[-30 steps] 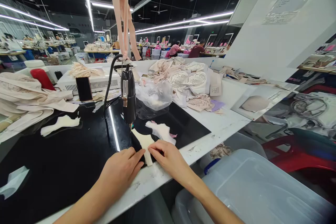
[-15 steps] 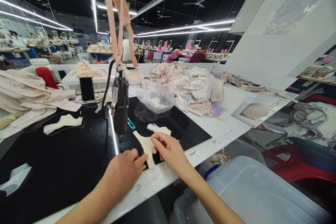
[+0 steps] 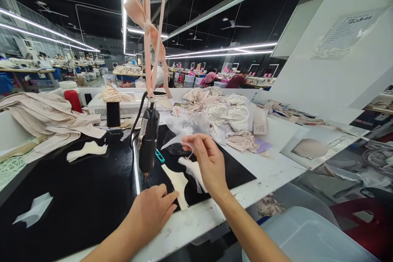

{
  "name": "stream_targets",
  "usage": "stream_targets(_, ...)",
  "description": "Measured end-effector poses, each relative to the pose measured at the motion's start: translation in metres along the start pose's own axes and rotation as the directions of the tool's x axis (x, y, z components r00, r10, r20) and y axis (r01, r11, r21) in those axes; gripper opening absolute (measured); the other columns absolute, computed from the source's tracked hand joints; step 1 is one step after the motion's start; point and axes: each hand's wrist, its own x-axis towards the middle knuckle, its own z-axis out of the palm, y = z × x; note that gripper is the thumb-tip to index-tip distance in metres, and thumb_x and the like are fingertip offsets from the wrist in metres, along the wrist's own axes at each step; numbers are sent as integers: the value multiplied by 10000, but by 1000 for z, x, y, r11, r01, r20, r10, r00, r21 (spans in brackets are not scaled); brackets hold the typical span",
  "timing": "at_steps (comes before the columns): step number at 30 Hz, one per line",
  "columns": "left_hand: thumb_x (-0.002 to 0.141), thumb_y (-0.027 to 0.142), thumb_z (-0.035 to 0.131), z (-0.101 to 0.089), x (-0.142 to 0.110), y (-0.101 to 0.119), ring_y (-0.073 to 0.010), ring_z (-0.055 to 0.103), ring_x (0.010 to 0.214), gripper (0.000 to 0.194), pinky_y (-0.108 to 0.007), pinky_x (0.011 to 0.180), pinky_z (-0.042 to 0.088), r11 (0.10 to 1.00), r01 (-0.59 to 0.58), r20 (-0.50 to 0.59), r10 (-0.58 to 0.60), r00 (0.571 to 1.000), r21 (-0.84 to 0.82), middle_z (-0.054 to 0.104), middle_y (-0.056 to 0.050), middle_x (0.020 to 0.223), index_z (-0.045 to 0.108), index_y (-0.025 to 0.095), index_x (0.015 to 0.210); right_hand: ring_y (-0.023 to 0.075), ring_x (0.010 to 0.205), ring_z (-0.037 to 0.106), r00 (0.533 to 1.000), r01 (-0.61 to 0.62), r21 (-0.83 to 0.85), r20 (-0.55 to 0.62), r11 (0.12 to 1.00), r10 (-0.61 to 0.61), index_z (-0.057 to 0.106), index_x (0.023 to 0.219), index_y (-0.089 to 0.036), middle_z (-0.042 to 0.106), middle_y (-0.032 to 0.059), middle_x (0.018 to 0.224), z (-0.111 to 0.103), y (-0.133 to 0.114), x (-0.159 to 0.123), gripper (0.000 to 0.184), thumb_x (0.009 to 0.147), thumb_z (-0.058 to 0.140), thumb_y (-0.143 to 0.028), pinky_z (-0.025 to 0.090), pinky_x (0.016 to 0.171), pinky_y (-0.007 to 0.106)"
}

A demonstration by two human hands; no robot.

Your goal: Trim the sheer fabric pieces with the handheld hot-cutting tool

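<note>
My right hand (image 3: 210,163) is raised above the mat, pinching a thin, translucent white piece (image 3: 173,142) that curves out to the left. My left hand (image 3: 156,208) rests low at the mat's front edge, index finger stretched onto a cream cut fabric piece (image 3: 176,180) lying flat. Just behind my left hand, a black corded hand tool (image 3: 149,141) hangs tip down from pink straps (image 3: 149,61). A teal snipper-like tool (image 3: 159,156) lies beside it. White cut pieces (image 3: 195,170) lie under my right hand, partly hidden by it.
A black mat (image 3: 101,204) covers much of the white table (image 3: 196,221). Another cream piece (image 3: 87,150) and a translucent scrap (image 3: 36,208) lie leftward. Behind are a clear plastic bag (image 3: 190,122), lace fabric pieces (image 3: 236,114) and a phone (image 3: 113,114). A plastic bin (image 3: 313,233) stands at right.
My right hand has risen from the cream piece and now holds up a translucent piece. My left hand stays on the cream piece. The hanging tool has swung slightly, and the view has shifted.
</note>
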Motion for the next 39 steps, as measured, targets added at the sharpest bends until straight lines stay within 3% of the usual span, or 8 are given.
stream_targets(5,1005,375,401,-6,-4,-13,-224,647,872,386,-332,822,493,934,73,-31,-89,996,-350,685,-71,955,689,246,1226,99,587,550,979,-170,285,161,943,128,629,869,-211,631,-17,705,8,-9,-30,304,975,566,-488,461,577,212)
stream_targets(11,994,652,209,-33,-18,-21,-196,626,793,691,-315,747,518,623,170,74,-177,981,-764,674,-82,853,676,143,1014,101,552,514,885,-389,288,381,875,268,609,872,-205,607,-26,636,20,-2,-64,339,965,561,-527,434,561,220)
stream_targets(14,913,698,472,-48,-29,-16,-173,598,762,568,-318,791,496,367,208,141,-202,969,-907,641,-45,797,662,164,889,109,563,515,828,-462,234,460,855,322,602,838,-206,590,-25,641,32,2,-73,363,931,592,-556,436,552,225)
stream_targets(16,812,651,671,-55,-36,-16,-145,548,707,482,-290,749,470,269,231,162,-256,953,-935,607,-14,757,642,170,803,104,562,510,803,-485,187,481,854,351,609,833,-205,595,-21,687,39,4,-76,362,908,618,-559,438,538,223)
stream_targets(21,750,533,777,-67,-55,-31,-97,433,608,385,-223,606,379,305,290,146,-419,896,-907,530,47,663,655,171,801,109,657,571,743,-586,113,470,802,477,663,1049,-224,646,19,964,44,10,-75,439,772,763,-549,467,533,215)
stream_targets(25,740,493,786,-76,-69,-44,-96,419,600,351,-221,596,367,343,313,119,-484,867,-886,518,57,638,647,172,765,109,680,567,599,-695,-7,546,719,585,725,1000,-181,639,-3,786,41,15,-77,390,762,789,-483,473,603,214)
stream_targets(27,737,492,784,-80,-75,-49,-97,425,605,350,-222,596,367,354,330,115,-511,852,-875,531,52,657,648,172,768,101,658,552,569,-712,-39,553,701,609,742,938,-168,634,-12,739,41,16,-78,328,763,788,-442,468,614,217)
stream_targets(39,767,494,716,-86,-103,-77,-88,428,578,330,-222,567,345,432,423,88,-610,787,-796,559,33,725,624,178,799,127,566,560,611,-581,-131,582,803,537,679,723,-204,596,-29,605,74,21,-79,103,743,661,-303,466,554,236)
